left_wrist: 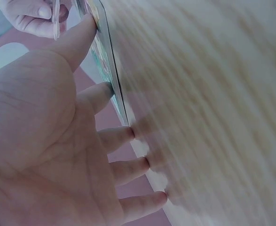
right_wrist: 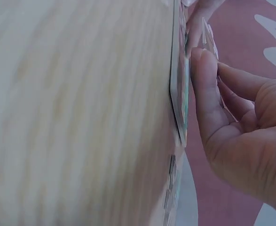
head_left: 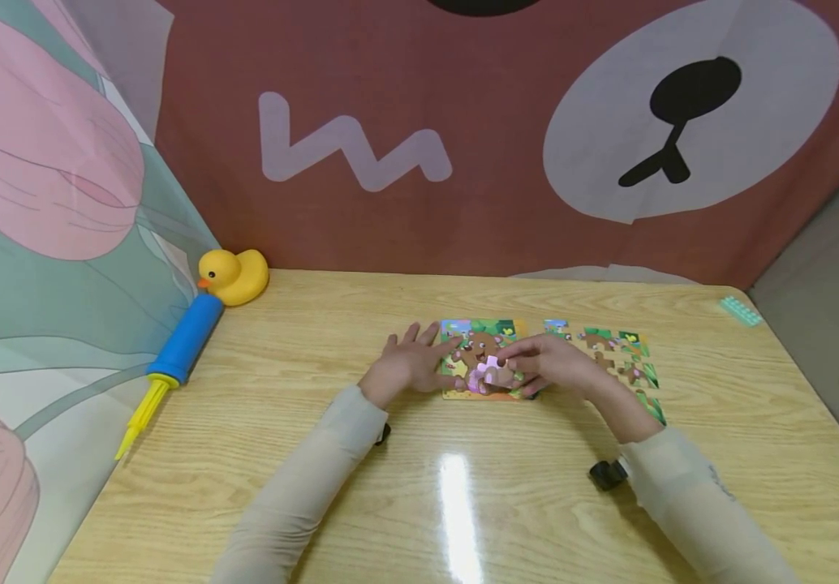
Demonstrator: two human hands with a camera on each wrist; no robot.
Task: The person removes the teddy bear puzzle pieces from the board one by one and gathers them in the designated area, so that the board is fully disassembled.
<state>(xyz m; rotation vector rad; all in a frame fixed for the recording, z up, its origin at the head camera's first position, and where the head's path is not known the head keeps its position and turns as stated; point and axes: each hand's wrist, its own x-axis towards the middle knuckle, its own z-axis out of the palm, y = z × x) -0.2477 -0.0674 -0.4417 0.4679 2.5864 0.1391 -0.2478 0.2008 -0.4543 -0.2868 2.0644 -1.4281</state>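
Note:
A bear-picture puzzle board (head_left: 458, 328) lies on the wooden table in the head view. My left hand (head_left: 412, 362) has its fingers spread at the board's left side. In the left wrist view, its thumb (left_wrist: 83, 35) rests at the board's edge and other fingertips touch the tabletop. Just above the board, my right hand (head_left: 554, 365) pinches a pinkish puzzle piece (head_left: 492, 371) between thumb and fingers. That piece (right_wrist: 208, 37) shows edge-on and tilted in the right wrist view, apart from the board. Loose puzzle pieces (head_left: 637, 373) lie to the board's right.
At the back left corner sits a yellow rubber duck (head_left: 247, 277), touching a blue hand pump (head_left: 187, 337) with a yellow nozzle. A teal toy brick (head_left: 741, 311) lies near the back right corner. A printed cloth wall (head_left: 390, 227) rises behind the wooden table (head_left: 317, 324).

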